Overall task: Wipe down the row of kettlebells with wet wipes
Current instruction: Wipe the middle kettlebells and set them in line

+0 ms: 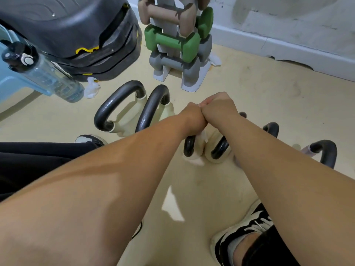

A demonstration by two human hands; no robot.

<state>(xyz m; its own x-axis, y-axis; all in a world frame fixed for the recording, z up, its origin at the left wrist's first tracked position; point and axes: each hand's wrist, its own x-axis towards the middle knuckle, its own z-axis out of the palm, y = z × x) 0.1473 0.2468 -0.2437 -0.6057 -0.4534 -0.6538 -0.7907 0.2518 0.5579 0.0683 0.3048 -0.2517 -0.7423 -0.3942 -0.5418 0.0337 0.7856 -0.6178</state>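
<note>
A row of kettlebells with black handles and cream bodies stands on the beige floor. My left hand (pixel 194 117) and my right hand (pixel 219 106) are fisted side by side, touching, over the top of the middle kettlebell (pixel 219 148). A white wet wipe (pixel 202 136) hangs out from under my left hand against the handle. My right hand appears closed on the handle's top, which is hidden by both hands. Two larger kettlebells (pixel 119 106) stand to the left, and two more (pixel 324 152) to the right, behind my right forearm.
A dumbbell rack (pixel 176 41) stands behind the row, next to a black stack of step platforms (pixel 76 35). A clear water bottle (pixel 44 73) lies on a blue stool at left. Crumpled used wipes (pixel 92 87) lie on the floor. My shoes (pixel 247 227) flank the row; a wall runs at right.
</note>
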